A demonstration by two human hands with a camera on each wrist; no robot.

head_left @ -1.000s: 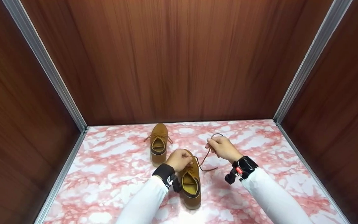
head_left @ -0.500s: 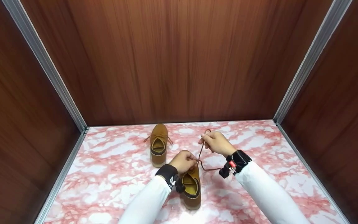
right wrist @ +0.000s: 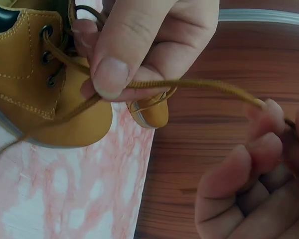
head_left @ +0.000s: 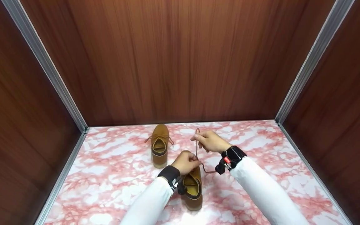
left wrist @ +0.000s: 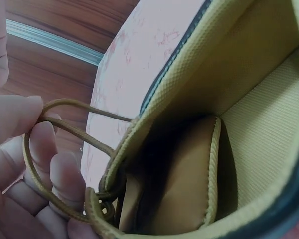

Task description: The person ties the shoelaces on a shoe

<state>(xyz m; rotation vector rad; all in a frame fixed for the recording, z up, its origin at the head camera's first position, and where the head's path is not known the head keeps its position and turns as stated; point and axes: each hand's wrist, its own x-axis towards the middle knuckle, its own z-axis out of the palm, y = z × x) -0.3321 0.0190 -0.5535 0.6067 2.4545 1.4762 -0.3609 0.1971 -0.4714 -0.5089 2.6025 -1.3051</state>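
A tan lace-up shoe stands with its opening toward me. Over its front my left hand pinches the brown shoelace between thumb and forefinger. In the left wrist view, lace strands run from the shoe's eyelets to that pinch, and a loop hangs across the other fingers. Farther forward and to the right, my right hand pinches the same lace, which stretches between both hands. A small bend of lace rises above the right fingertips. Another lace end trails past the left thumb to the right of the shoe.
The matching tan shoe stands farther back on the left, its lace tied in a bow. Pink-and-white marbled tabletop lies beneath both. Brown wood-grain panels with metal corner strips enclose the back and sides.
My right hand has moved left, drawing the lace toward a line above the shoe's toe. The left hand has shifted slightly right, still pinching the lace. Both shoes stay in place.
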